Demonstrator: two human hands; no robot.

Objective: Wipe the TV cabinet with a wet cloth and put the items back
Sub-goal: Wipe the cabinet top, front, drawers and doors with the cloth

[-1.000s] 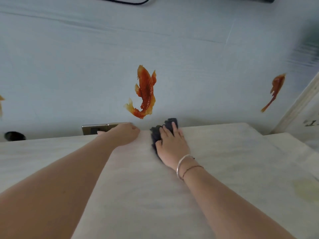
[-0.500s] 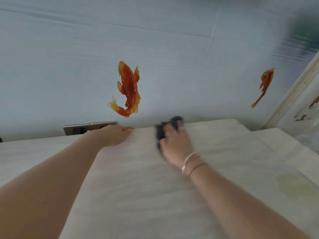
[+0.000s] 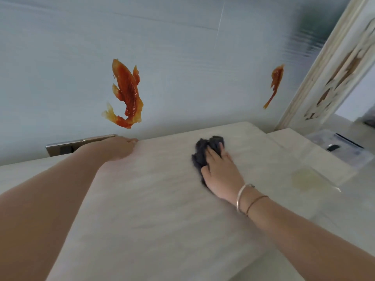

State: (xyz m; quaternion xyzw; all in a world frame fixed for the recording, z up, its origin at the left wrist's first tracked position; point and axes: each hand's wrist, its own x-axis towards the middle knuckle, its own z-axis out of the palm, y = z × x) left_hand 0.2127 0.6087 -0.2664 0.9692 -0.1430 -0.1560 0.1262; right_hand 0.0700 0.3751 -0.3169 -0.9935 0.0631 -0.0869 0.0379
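Note:
The TV cabinet top (image 3: 154, 209) is a pale marbled slab running up to the wall. My right hand (image 3: 221, 171) presses flat on a dark grey cloth (image 3: 203, 153) bunched on the slab near its back edge, right of centre. The cloth sticks out past my fingers and thumb. My left hand (image 3: 119, 147) rests palm down at the slab's back edge, to the left, fingers curled over the rim, nothing visible in it.
The blue-grey wall behind carries two orange fish decals (image 3: 125, 94). A metal socket plate (image 3: 67, 147) sits behind my left hand. To the right lie a lower ledge (image 3: 316, 159), a clear plastic box (image 3: 343, 147) and a yellowish stain (image 3: 306, 177).
My right hand has slid the cloth to the right along the back of the slab. My left hand has stayed at the back edge. The view has turned rightward.

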